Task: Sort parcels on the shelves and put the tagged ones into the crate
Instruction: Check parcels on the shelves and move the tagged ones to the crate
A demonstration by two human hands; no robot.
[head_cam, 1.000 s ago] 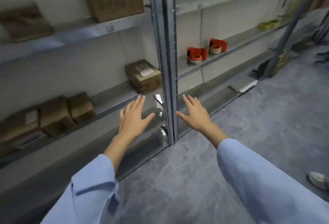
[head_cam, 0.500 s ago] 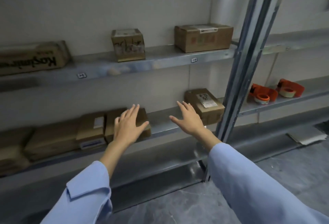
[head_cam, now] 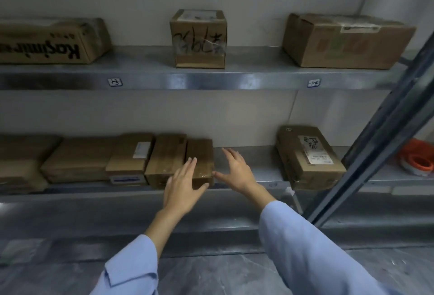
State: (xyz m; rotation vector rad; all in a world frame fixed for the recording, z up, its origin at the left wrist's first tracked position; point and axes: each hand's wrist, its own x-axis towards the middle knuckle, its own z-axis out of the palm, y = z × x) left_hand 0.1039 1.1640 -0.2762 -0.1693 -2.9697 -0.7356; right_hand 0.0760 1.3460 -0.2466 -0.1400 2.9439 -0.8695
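Brown cardboard parcels stand on two metal shelves. On the lower shelf (head_cam: 249, 161) a row of flat parcels ends in a small plain parcel (head_cam: 200, 154). My left hand (head_cam: 182, 186) hovers flat in front of that parcel's near face, fingers straight. My right hand (head_cam: 237, 170) is spread just to its right, thumb near its lower right corner, holding nothing. Further right lies a parcel with a white label (head_cam: 307, 156). A flat parcel with a small white tag (head_cam: 131, 158) sits in the row. No crate is in view.
The upper shelf (head_cam: 211, 81) carries a long printed box (head_cam: 51, 41), a taped cube with scrawled writing (head_cam: 199, 39) and a larger box (head_cam: 345, 41). A slanted steel upright (head_cam: 385, 130) crosses at the right, with orange tape dispensers (head_cam: 418, 159) behind it. Grey floor lies below.
The view has swung left from the upright to the parcel shelves and moved closer. Both open hands have come up to the small parcel at the end of the lower row.
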